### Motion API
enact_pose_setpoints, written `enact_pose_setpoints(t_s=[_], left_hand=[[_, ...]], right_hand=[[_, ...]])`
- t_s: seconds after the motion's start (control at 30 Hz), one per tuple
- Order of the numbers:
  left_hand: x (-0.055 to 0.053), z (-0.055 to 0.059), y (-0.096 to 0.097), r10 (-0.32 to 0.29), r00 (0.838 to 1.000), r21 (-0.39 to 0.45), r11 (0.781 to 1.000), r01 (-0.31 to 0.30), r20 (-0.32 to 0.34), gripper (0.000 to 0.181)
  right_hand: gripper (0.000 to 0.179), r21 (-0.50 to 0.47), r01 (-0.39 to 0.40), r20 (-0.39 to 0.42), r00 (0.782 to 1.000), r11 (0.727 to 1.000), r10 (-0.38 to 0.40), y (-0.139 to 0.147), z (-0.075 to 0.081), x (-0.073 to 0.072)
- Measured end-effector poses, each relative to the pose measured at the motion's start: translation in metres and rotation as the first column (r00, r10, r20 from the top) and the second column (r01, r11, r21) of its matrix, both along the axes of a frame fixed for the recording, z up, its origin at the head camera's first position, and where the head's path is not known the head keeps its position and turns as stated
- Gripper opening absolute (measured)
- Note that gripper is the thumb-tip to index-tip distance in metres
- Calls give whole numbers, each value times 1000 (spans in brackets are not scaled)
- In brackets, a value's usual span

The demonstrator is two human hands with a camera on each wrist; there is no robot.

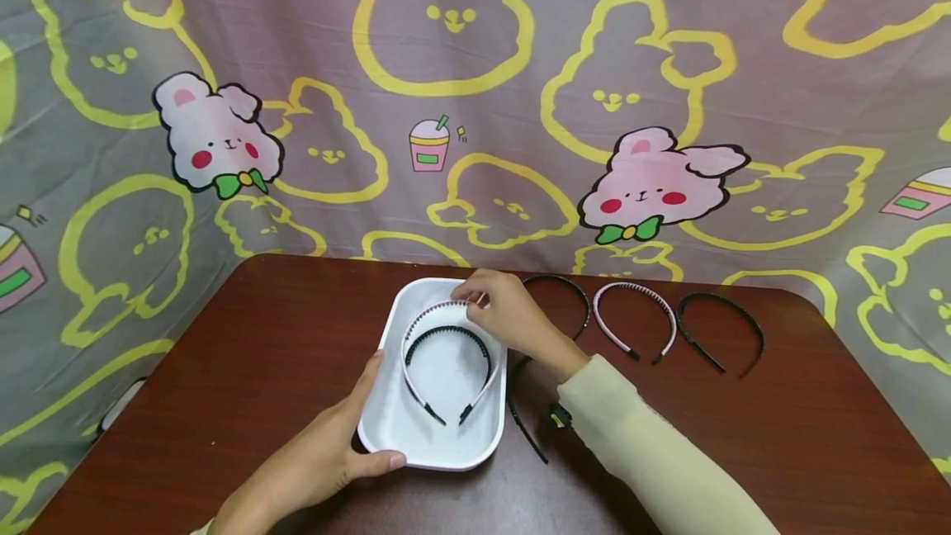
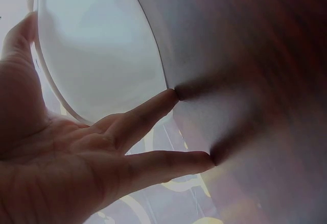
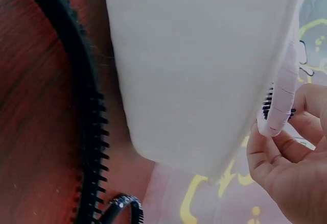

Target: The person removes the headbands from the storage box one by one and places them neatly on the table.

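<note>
My right hand [image 1: 513, 316] pinches the top of a pale pink headband [image 1: 404, 353] with black inner teeth and black tips, over the white tray [image 1: 446, 448]. The right wrist view shows thumb and fingers on the pink band [image 3: 282, 101], beside the tray's outer wall [image 3: 189, 76]. A black toothed headband [image 1: 450, 329] lies in the tray, within the pink one's arc. At the tray's near left corner is my left hand [image 1: 315, 448], thumb by the near rim and fingers along the side. In the left wrist view, two straight fingers [image 2: 153, 114] touch the table.
Right of the tray lies a black headband [image 1: 529, 436], partly hidden by my arm. Farther back stand in a row a black headband [image 1: 575, 291], a pink one [image 1: 631, 286] and another black one [image 1: 759, 333]. A patterned curtain [image 1: 475, 48] hangs behind the brown table [image 1: 245, 370].
</note>
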State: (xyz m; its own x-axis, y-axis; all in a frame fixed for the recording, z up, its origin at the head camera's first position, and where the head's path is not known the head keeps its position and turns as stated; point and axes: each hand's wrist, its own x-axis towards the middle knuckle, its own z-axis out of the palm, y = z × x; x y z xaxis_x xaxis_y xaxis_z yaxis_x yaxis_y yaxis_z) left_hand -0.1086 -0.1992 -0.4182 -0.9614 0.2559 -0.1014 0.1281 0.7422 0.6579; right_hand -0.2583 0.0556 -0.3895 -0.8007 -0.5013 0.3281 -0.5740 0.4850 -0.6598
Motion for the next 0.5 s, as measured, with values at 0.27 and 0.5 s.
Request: enact_pose_setpoints(t_s=[0.27, 0.5], left_hand=[[-1, 0, -1, 1, 1000, 11, 1000, -2, 31, 128], [0, -1, -1, 0, 1000, 1, 1000, 0, 17, 128]], right_hand=[[25, -11, 22, -11, 1000, 1000, -22, 8, 10, 9], [28, -28, 54, 0, 999, 998, -54, 21, 13, 14]])
